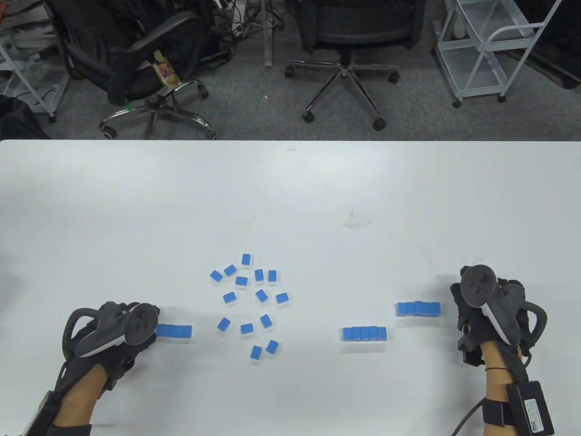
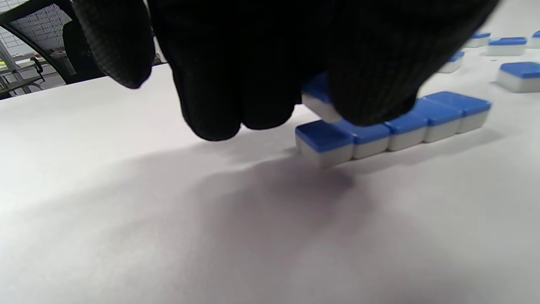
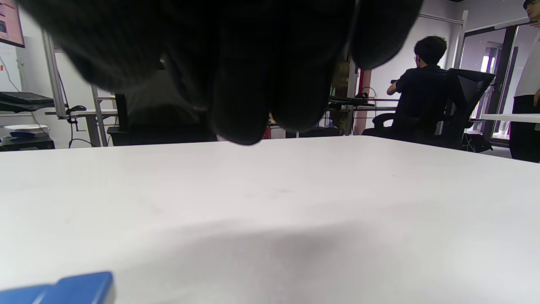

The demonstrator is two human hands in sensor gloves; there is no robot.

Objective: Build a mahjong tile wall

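Observation:
Blue-backed white mahjong tiles lie on the white table [image 1: 290, 190]. My left hand [image 1: 150, 324] pinches one tile [image 2: 316, 99] just above the left end of a short row [image 1: 177, 331], which also shows in the left wrist view [image 2: 392, 126]. Two more rows lie to the right, one near the middle [image 1: 365, 334] and one [image 1: 418, 309] beside my right hand [image 1: 458, 302]. The right hand's fingers [image 3: 253, 84] are curled and hold nothing; a tile's blue edge [image 3: 63, 287] shows at the bottom left of the right wrist view.
Several loose tiles [image 1: 254, 299] lie scattered between the left row and the middle row. Office chairs [image 1: 349, 54] and a white cart [image 1: 490, 50] stand beyond the table's far edge.

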